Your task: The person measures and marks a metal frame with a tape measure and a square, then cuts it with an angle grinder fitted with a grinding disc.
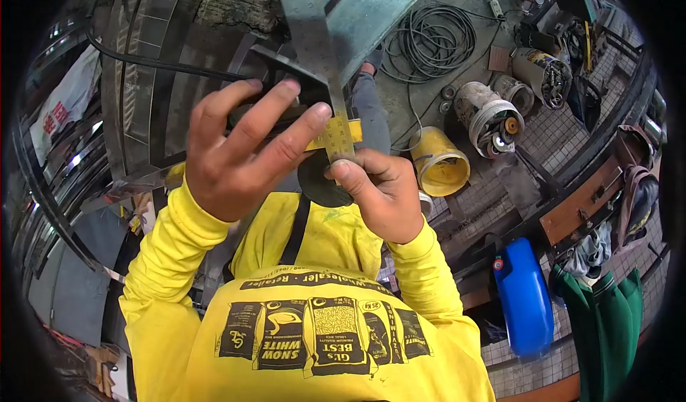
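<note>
A long steel ruler (316, 52) with engraved markings runs from the top of the view down toward my chest. My right hand (386, 191) pinches its near end between thumb and fingers. My left hand (246, 145) reaches over from the left with its fingers spread, the index fingertip right at the ruler's edge; its thumb is hidden. Under those fingers lies a dark metal piece (296, 73) with a straight bright edge. A yellow part (355, 130) shows behind the ruler, and a dark round disc (323, 182) sits just below it.
A pale metal plate (379, 16) slants behind the ruler. Coiled black cable (432, 41) lies on the floor, near a yellow bucket (429, 141) and a bucket of discs (486, 105). A blue container (524, 298) stands at right. Another cable (157, 62) passes left of my hand.
</note>
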`<state>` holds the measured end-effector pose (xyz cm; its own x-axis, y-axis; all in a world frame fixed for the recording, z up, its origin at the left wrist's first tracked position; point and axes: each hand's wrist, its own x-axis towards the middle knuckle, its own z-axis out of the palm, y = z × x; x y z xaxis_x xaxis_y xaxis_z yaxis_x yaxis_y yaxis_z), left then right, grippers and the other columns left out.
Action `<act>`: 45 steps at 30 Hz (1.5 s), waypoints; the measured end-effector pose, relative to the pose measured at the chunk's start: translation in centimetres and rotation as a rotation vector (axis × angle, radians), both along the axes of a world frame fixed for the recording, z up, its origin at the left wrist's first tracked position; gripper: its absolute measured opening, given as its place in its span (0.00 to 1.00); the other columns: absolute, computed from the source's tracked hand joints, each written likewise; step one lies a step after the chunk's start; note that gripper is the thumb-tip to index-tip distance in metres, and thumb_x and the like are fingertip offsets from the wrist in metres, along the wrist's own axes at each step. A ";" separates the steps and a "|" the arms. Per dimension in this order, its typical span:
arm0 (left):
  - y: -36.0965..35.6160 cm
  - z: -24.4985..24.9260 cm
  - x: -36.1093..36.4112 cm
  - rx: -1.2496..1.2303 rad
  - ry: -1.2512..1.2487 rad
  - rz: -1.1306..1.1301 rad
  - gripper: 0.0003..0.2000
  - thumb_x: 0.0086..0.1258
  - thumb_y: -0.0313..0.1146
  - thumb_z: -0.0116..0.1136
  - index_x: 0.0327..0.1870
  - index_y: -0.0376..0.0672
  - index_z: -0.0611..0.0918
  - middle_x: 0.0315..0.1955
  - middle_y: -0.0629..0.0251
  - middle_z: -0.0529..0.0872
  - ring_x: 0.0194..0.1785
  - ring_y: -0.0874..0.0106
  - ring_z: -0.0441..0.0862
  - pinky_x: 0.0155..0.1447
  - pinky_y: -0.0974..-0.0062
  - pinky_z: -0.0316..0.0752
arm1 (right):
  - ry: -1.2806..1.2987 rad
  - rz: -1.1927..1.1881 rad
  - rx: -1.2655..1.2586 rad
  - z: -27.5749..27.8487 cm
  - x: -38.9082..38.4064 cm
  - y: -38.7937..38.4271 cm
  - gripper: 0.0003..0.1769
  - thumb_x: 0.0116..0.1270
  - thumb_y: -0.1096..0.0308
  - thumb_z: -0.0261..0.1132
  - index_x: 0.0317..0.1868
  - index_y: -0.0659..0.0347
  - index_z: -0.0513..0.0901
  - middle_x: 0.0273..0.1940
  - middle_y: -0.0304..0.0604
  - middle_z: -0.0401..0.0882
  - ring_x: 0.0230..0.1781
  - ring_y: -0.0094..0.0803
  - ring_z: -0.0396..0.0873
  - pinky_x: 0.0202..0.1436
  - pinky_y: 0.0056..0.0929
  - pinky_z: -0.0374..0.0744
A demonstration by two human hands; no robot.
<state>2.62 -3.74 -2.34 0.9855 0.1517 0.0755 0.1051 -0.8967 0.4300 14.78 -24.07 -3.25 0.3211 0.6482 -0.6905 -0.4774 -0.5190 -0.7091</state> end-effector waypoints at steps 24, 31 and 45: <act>0.2 -0.7 0.3 -0.105 0.027 -0.036 0.31 0.53 0.23 0.72 0.62 0.58 0.89 0.60 0.67 0.86 0.50 0.62 0.78 0.52 0.68 0.81 | -0.037 -0.024 0.016 -0.4 -0.5 -0.9 0.12 0.74 0.65 0.72 0.41 0.68 0.90 0.28 0.48 0.87 0.27 0.30 0.86 0.33 0.29 0.79; 0.2 -0.9 0.2 -0.104 0.028 -0.048 0.31 0.53 0.23 0.72 0.62 0.58 0.89 0.61 0.66 0.86 0.50 0.62 0.78 0.53 0.69 0.81 | -0.028 -0.030 0.009 -0.5 -0.6 -1.1 0.10 0.73 0.66 0.72 0.41 0.66 0.91 0.30 0.50 0.88 0.28 0.34 0.88 0.34 0.29 0.80; 0.0 -0.6 0.5 -0.088 0.037 -0.046 0.29 0.54 0.23 0.72 0.61 0.57 0.90 0.60 0.65 0.86 0.50 0.61 0.78 0.52 0.68 0.81 | 0.014 -0.034 -0.022 -0.3 -0.4 -1.2 0.10 0.72 0.66 0.73 0.41 0.67 0.90 0.29 0.49 0.88 0.29 0.30 0.88 0.35 0.28 0.80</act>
